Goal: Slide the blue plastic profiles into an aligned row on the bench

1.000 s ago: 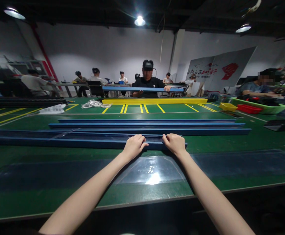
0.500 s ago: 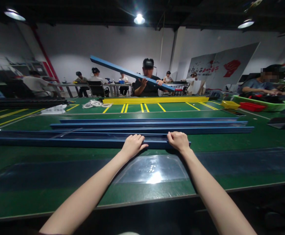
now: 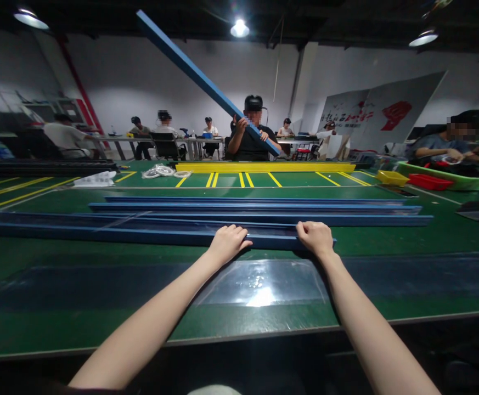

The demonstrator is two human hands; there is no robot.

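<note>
The nearest blue channel (image 3: 140, 235), a long profile with raised edges, lies across the green table. My left hand (image 3: 230, 241) rests over its near edge, fingers bent into the channel and thumb along the front. Close to the channel's right end, my right hand (image 3: 316, 237) is closed around the same edge. A clear plastic strip (image 3: 259, 280) lies flat on the table below my wrists. Just behind my hands lie several more blue channels (image 3: 346, 219), side by side. The undersides of my fingers are hidden.
Across the table a person (image 3: 252, 134) holds up a tilted blue beam (image 3: 193, 71). A yellow bar (image 3: 264, 167), coiled cable (image 3: 157, 171) and white plastic bag (image 3: 95, 179) lie farther back. Yellow (image 3: 391, 178), red (image 3: 430, 181) and green trays (image 3: 475, 180) stand at right.
The near channel has shifted to the right, its left part swinging slightly away. My right hand has moved right with it. The person opposite has tilted the blue beam more steeply.
</note>
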